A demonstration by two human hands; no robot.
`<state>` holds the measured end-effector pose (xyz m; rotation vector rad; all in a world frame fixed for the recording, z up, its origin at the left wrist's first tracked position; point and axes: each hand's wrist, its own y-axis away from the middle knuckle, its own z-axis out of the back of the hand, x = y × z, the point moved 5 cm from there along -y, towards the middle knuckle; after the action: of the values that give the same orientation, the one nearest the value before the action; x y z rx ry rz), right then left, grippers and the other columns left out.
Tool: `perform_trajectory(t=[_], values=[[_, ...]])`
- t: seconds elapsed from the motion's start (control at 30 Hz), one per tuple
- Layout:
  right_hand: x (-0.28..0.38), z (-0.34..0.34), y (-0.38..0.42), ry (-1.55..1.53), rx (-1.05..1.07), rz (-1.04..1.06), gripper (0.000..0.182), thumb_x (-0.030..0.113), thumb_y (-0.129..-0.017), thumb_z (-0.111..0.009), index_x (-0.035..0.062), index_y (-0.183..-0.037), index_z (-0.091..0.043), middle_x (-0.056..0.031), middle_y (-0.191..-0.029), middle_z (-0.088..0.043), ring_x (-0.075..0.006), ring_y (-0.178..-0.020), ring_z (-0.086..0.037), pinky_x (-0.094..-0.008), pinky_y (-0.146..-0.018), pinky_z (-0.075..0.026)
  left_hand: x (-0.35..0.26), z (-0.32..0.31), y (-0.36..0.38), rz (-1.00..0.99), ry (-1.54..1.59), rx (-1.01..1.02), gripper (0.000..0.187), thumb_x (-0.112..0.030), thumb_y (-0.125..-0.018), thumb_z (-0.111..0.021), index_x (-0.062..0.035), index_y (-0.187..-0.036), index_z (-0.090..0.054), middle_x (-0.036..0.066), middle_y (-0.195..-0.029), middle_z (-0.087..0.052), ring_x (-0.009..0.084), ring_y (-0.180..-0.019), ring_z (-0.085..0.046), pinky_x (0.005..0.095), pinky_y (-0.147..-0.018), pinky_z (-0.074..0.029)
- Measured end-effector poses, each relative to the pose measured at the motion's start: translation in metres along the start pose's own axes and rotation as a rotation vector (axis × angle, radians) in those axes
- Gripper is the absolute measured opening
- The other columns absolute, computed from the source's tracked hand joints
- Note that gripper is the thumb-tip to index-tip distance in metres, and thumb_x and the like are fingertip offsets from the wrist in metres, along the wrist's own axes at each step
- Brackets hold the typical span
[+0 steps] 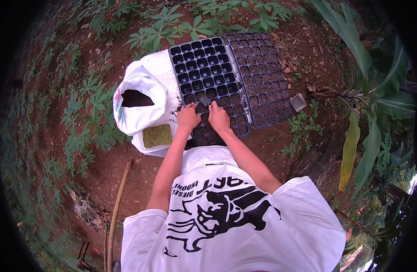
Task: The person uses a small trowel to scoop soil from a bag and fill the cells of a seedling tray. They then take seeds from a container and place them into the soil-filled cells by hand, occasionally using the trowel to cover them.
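A black seedling tray (204, 57) lies in front of me. Its far cells are bare, while the near cells hold dark soil. My left hand (188, 118) is at the tray's left edge, fingers bent and closed against it; their undersides are hidden. My right hand (220, 119) is over the soil-filled cells, its fingers pinched at a small dark grey flat piece (205, 100). Just right of this tray lies a second seedling tray (258, 68), its cells filled with brown soil.
An open white sack (156, 86) with dark soil inside stands at the left. Below it is a white container (170, 129) of greenish-yellow grains. A small square container (298, 102) lies right of the trays. A wooden stick (119, 204) and leafy plants (90, 113) are on the left.
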<state>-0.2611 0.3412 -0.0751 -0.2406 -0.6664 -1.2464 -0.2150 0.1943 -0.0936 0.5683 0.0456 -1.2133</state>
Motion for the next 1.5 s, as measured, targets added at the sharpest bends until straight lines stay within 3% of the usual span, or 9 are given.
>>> perform_trajectory(t=[0.77,0.87,1.07,1.33,1.5], values=[[-0.006,0.001,-0.003,0.012,0.019,-0.01,0.016,0.02,-0.101,-0.05,0.0047,-0.104,-0.049,-0.0267,-0.084,-0.067,-0.0475,-0.081,-0.066,-0.0576,-0.067,-0.052,-0.002,0.009,0.003,0.041,-0.028,0.051,0.054,-0.026,-0.084,-0.063,-0.0177,-0.137,-0.06,0.0,-0.141,-0.058,0.0276,-0.12,-0.06,0.0473,-0.1,-0.049],[-0.007,0.012,-0.002,-0.134,-0.079,0.037,0.017,0.024,-0.101,-0.05,0.0072,-0.107,-0.05,-0.0257,-0.086,-0.068,-0.0471,-0.082,-0.067,-0.0571,-0.069,-0.052,-0.004,0.008,0.002,0.036,-0.036,0.056,0.054,-0.026,-0.084,-0.063,-0.0177,-0.137,-0.06,0.0,-0.142,-0.057,0.0275,-0.121,-0.06,0.0477,-0.1,-0.049],[-0.026,0.031,-0.007,-0.053,0.029,-0.158,0.02,0.024,-0.097,-0.057,0.0054,-0.103,-0.056,-0.0262,-0.084,-0.069,-0.0475,-0.083,-0.067,-0.0572,-0.072,-0.052,-0.003,0.003,0.0,0.038,-0.043,0.043,0.054,-0.026,-0.084,-0.063,-0.018,-0.137,-0.06,0.0,-0.143,-0.056,0.0272,-0.119,-0.061,0.0467,-0.099,-0.049],[-0.017,0.043,-0.04,-0.006,0.175,-0.183,0.025,0.02,-0.094,-0.061,0.0,-0.109,-0.063,-0.0277,-0.098,-0.07,-0.0453,-0.099,-0.066,-0.0534,-0.086,-0.053,-0.01,0.003,0.0,0.072,-0.076,0.05,0.058,-0.026,-0.084,-0.063,-0.0161,-0.141,-0.056,0.001,-0.148,-0.051,0.0283,-0.116,-0.063,0.0458,-0.097,-0.051],[-0.02,0.045,-0.048,0.018,0.237,-0.167,0.028,0.021,-0.094,-0.061,-0.0019,-0.109,-0.063,-0.0294,-0.104,-0.068,-0.0469,-0.101,-0.065,-0.0536,-0.088,-0.053,-0.021,0.0,0.012,0.116,-0.043,-0.002,0.063,-0.024,-0.083,-0.064,-0.0135,-0.144,-0.052,0.003,-0.15,-0.05,0.03,-0.114,-0.063,0.0447,-0.097,-0.051]])
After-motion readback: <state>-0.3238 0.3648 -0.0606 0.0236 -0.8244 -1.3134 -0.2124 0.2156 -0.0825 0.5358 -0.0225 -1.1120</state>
